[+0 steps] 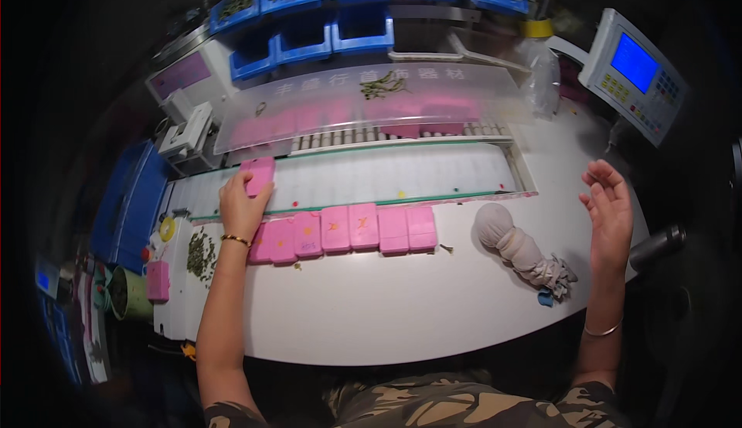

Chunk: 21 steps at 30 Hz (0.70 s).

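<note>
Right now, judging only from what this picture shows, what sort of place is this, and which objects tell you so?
Probably a small workshop or factory workstation: a row of pink blocks on a white worktable, two rows of blue bins beyond, and a keypad unit with a lit screen.

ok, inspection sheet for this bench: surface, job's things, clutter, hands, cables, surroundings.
Surface: white table with curved front edge; long white strip with green borders.
Job's things: pink rectangular block in hand; row of similar pink blocks along the strip's near side.
Clutter: grey tied cloth bundle at right; loose small dark-green pieces at left.
Hands: left hand grips the block toward the strip's left end; right hand raised, open, nothing seen in it.
Cables: possible dark cord below the table's left corner; too dim to confirm.
Surroundings: blue plastic bins behind; white keypad unit with blue screen at right.
</note>
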### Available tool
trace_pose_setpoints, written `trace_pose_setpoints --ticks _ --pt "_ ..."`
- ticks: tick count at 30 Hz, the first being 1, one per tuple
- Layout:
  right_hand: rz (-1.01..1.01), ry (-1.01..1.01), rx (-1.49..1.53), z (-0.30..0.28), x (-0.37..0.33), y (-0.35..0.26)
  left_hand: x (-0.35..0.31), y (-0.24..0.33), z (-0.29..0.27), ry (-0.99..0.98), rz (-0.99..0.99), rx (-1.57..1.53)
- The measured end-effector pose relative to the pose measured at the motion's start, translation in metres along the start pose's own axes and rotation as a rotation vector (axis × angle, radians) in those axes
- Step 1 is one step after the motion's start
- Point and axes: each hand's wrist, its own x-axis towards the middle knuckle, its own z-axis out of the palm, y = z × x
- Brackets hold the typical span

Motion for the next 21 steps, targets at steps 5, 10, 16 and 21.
trace_pose_setpoints --ticks 5,10,16,21 --pt "-0.195 0.161 -0.16 -0.049 0.049 0.002 0.002 -0.018 -0.004 -0.012 0.015 0.066" --pt "-0.53 0.316 -0.799 -0.106 0.122 0.012 -0.014 0.001 -0.01 -0.073 -0.002 0.311" --pt "-0.549 0.303 -1.369 -0.169 0.172 0.01 -0.066 0.099 -0.022 -0.248 0.216 0.037" --pt "-0.486 0.365 -1.461 -0.183 0.203 0.023 -0.097 0.126 -0.041 -0.305 0.269 -0.002"
